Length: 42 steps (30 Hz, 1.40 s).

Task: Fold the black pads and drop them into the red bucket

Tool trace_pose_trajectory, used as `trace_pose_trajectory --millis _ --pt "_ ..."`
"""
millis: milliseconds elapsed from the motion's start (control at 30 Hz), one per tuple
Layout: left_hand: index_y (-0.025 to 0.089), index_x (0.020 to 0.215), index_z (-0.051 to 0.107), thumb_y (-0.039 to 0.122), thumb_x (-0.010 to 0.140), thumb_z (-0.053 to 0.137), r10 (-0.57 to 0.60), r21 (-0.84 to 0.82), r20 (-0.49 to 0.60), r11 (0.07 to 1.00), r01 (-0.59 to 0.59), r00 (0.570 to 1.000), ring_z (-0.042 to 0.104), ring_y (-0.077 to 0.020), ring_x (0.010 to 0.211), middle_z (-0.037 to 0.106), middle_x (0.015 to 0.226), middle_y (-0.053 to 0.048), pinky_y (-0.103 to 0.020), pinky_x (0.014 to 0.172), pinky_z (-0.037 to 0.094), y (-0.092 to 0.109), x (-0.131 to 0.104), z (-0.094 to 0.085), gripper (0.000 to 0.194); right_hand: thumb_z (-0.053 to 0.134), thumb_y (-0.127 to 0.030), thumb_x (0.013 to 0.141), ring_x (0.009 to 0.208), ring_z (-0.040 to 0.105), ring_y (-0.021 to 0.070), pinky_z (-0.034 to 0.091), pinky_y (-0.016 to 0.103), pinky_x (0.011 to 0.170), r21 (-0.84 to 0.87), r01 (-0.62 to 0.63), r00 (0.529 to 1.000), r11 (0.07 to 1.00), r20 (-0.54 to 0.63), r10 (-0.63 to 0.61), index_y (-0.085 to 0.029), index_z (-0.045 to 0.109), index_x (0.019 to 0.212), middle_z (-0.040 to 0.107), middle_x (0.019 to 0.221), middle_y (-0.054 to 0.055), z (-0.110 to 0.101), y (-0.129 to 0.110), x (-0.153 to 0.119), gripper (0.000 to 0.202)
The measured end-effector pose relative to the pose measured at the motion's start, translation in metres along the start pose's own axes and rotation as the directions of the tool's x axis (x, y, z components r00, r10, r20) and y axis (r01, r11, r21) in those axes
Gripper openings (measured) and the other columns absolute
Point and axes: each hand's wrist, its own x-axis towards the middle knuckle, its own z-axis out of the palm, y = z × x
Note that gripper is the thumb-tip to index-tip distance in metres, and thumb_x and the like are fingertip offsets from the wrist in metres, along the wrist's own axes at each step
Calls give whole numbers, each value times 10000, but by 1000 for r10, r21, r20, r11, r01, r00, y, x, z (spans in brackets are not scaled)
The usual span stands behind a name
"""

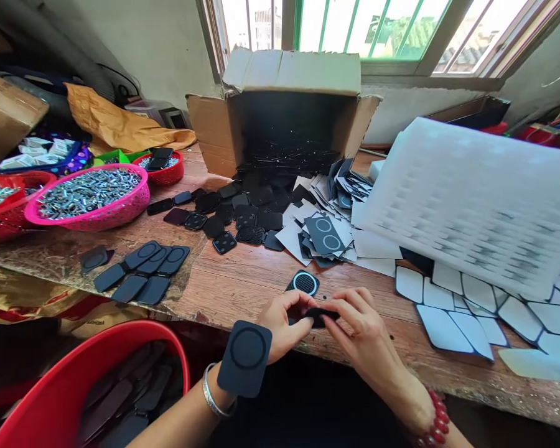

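Note:
Near the table's front edge, my left hand [284,323] and my right hand [361,323] pinch a small black plate [324,316] between them; the fingers cover much of it. A dark rectangular pad with a ring mark [245,359] lies flat over my left wrist, beside a silver bracelet. Just beyond my fingers rests a square black piece with a pale ring and a grid inside it [304,283]. Further back are loose black square pieces [224,242] and a heap of white and dark sheets, topped by a card with two rings [327,235].
An open cardboard box [210,134] stands at the back with black pieces spilling out. A pink basket of metal parts [135,202] and finished-looking dark pads [154,289] are left. A red tub [175,342] sits below. White-faced plates [452,330] and a translucent tray [471,186] occupy the right.

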Motion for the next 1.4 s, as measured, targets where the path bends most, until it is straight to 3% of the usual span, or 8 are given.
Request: trace_pose_trajectory --millis 233,333,467,667,800,967,1200,1400 --pt "220 1087 471 216 632 744 -128 -375 -84 923 88 988 587 -136 777 597 814 27 -265 751 457 -10 1 7 531 626 -468 874 792 626 210 507 331 728 502 -517 849 693 197 490 -189 715 872 681 830 50 7 8 -12 293" --pt "215 1044 458 224 634 718 -148 -371 -81 922 109 986 551 -113 672 574 736 56 -245 677 441 -12 4 8 486 635 -473 861 922 612 247 501 397 836 322 -404 908 856 30 418 -197 714 1066 659 963 80 6 12 -17 353" --pt "213 1009 464 166 613 676 -58 -120 -78 992 48 995 466 -90 569 500 644 91 -214 575 378 -6 5 10 452 660 -425 856 1030 565 277 471 469 909 -1 -208 966 978 -157 205 -217 553 1338 622 1100 111 -4 19 -14 536" --pt "225 1138 477 117 709 640 114 251 -48 963 -98 992 586 -149 781 596 865 9 -280 743 465 -7 3 10 472 610 -366 873 922 576 250 477 384 797 20 -174 984 985 33 173 -227 647 688 636 915 74 -24 23 -5 234" --pt "223 1276 444 189 669 769 269 660 -217 749 -62 938 505 -290 1166 527 1225 -98 -446 1007 394 -23 11 1 689 675 -440 791 874 596 236 459 355 812 219 -430 897 876 -10 442 -217 638 632 640 856 61 -27 37 -9 277" --pt "157 1156 530 265 639 808 149 828 -183 556 71 972 520 -321 1091 537 1143 -123 -457 950 416 -37 19 -5 596 778 -529 677 817 605 223 453 321 779 588 -602 709 540 84 700 -205 667 649 685 810 43 -19 51 -20 344" --pt "177 1006 602 194 633 749 -140 335 -6 933 134 990 608 -201 834 662 858 -22 -327 796 446 -24 18 -14 402 851 -529 570 919 614 250 447 339 866 719 -606 661 339 219 718 -187 670 584 728 902 90 -20 39 -19 386" --pt "135 954 724 318 621 746 -344 -61 187 931 360 920 607 -152 750 713 855 -52 -250 685 429 -3 7 -9 381 885 -479 531 722 586 169 480 285 675 747 -632 625 208 332 706 -182 614 527 704 853 63 -22 30 -18 403"
